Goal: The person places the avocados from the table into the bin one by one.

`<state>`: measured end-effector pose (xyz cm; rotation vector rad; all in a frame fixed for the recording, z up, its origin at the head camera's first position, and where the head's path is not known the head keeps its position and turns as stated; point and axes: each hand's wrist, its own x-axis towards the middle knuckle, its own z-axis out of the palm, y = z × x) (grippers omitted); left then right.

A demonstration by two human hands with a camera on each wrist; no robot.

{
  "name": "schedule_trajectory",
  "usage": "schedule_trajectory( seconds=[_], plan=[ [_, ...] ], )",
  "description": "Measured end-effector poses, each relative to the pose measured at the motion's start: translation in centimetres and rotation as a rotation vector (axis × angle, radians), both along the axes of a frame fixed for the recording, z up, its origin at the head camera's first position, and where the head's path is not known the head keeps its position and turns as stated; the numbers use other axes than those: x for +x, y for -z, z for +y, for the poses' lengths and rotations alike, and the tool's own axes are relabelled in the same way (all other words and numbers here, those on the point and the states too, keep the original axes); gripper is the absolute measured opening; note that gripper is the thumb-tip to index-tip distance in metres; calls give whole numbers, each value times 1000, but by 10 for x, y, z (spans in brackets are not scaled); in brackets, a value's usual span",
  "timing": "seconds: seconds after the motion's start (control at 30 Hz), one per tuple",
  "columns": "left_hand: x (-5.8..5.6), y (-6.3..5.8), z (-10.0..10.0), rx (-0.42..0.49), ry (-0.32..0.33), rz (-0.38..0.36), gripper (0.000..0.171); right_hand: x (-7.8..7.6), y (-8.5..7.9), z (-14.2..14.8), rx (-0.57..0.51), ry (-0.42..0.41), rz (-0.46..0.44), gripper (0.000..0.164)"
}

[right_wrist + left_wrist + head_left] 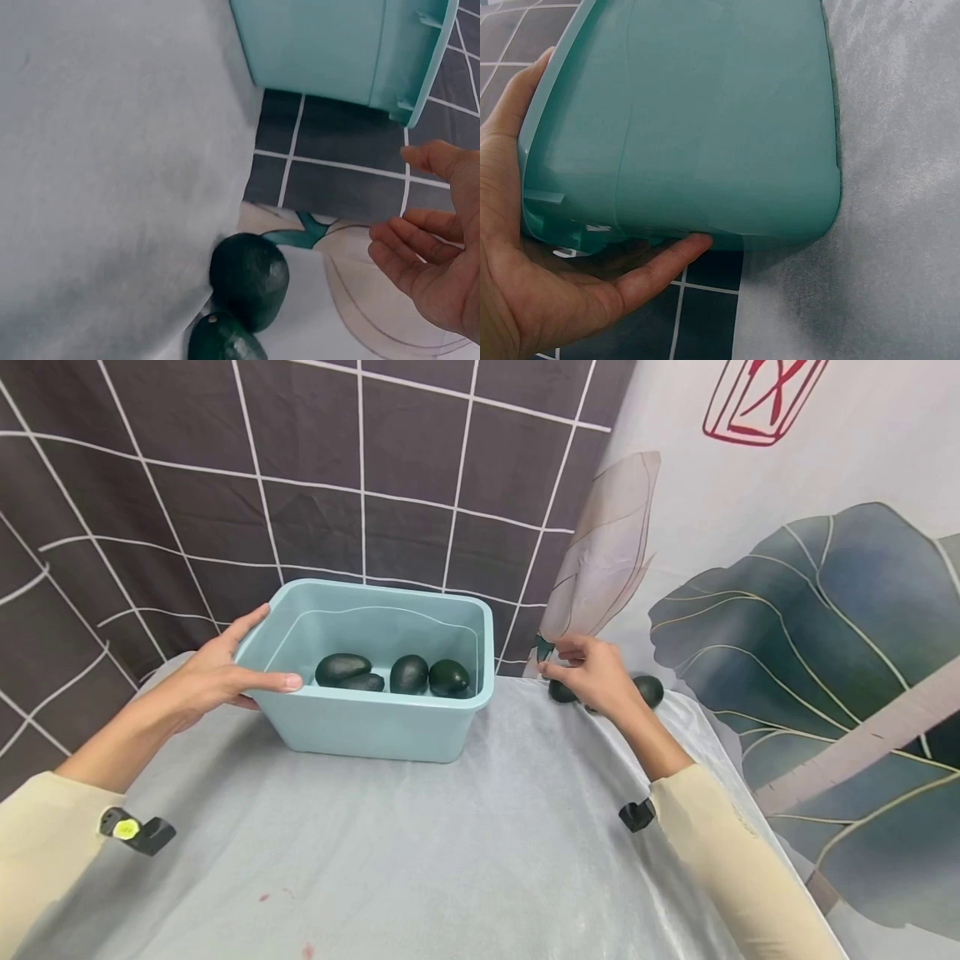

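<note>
A light blue plastic bin [375, 727] stands on the cloth, several dark green avocados [408, 675] lying on its floor. My left hand [213, 672] grips the bin at its left end, thumb over the front rim and fingers along the side. In the left wrist view, that hand [562, 292] spans the bin's corner under the rim. My right hand [592, 672] hovers over loose avocados [648, 691] at the table's far right. Seen from the right wrist, the hand [435, 247] has its fingers loosely bent and apart from the thumb, beside an avocado [249, 281], with nothing between them.
A pale grey cloth [420, 852] covers the table. Behind the bin hangs a dark curtain [315, 518] with white grid lines. To the right is a white hanging with large printed leaves [795, 610]. The table's right edge [738, 777] runs beneath my right forearm.
</note>
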<state>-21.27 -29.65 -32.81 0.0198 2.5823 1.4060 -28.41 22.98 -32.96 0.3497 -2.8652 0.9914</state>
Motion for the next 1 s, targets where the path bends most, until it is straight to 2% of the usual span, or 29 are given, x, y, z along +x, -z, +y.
schedule_trajectory(
  seconds=[0.4,0.7,1.0],
  plan=[
    [0,1,0,2,0,-6,130,1,5,26,15,43,-38,64],
    [0,2,1,-2,-3,1,130,-6,11,52,22,88,22,61],
    [0,0,0,6,-6,1,129,-9,17,80,37,182,45,57]
  ],
)
